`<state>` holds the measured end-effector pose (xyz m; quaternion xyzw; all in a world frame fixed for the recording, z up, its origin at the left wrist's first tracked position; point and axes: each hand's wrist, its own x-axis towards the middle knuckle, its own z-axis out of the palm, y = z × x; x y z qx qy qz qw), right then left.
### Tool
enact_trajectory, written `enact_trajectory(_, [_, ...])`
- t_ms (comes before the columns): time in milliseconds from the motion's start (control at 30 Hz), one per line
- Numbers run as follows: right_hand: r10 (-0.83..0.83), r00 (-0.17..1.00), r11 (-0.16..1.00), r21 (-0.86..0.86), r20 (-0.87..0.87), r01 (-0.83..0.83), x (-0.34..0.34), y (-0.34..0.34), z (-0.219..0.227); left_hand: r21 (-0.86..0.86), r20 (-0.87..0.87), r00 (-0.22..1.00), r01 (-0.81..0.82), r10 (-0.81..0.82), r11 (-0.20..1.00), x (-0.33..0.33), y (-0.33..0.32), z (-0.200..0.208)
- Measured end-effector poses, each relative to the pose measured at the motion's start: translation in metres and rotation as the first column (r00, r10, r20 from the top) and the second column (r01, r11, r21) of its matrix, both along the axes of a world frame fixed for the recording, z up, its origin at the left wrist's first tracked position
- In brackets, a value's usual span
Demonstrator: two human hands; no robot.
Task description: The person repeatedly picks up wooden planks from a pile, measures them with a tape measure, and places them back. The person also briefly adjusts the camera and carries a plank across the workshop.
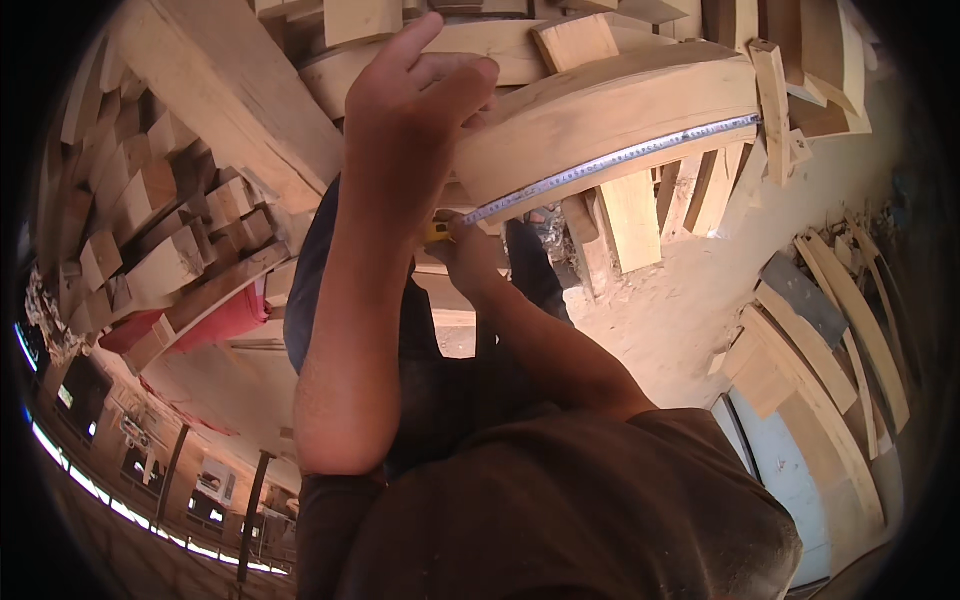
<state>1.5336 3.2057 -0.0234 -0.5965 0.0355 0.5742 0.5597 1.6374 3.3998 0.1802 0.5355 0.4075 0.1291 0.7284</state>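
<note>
My left hand is raised over the left end of a thick curved wooden piece. One finger points away from me, and the others are bent together; what they hold, if anything, is hidden. Lower down, my right hand grips the yellow case of a tape measure, partly covered by my left forearm. Its white blade is drawn out to the right along the near edge of the curved wood, reaching the far right end.
A wide plank slants in at the upper left. Stacked wood blocks fill the left side, above a red cloth. Offcuts lean below the curved wood. More curved pieces lie at right on the dusty floor.
</note>
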Motion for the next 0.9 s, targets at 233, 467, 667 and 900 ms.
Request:
enact_trajectory(233, [-0.628,0.776,0.778,-0.071,-0.06,0.625,0.098,-0.108,0.026,-0.059,-0.093,0.996,-0.02,0.014,0.998,0.01,-0.004,-0.02])
enact_trajectory(467, [-0.872,0.48,0.488,0.126,0.095,0.864,0.324,-0.208,0.002,0.121,-0.442,0.896,0.033,0.024,0.992,0.007,-0.026,-0.093])
enact_trajectory(667, [-0.907,0.414,0.417,0.311,0.077,0.854,0.437,-0.193,-0.006,-0.088,-0.428,0.882,-0.259,0.198,0.962,-0.019,-0.054,-0.157])
enact_trajectory(900, [-0.801,0.577,0.594,0.331,0.158,0.733,0.459,-0.19,-0.039,-0.68,-0.117,0.886,-0.401,0.448,0.614,-0.066,-0.094,-0.252])
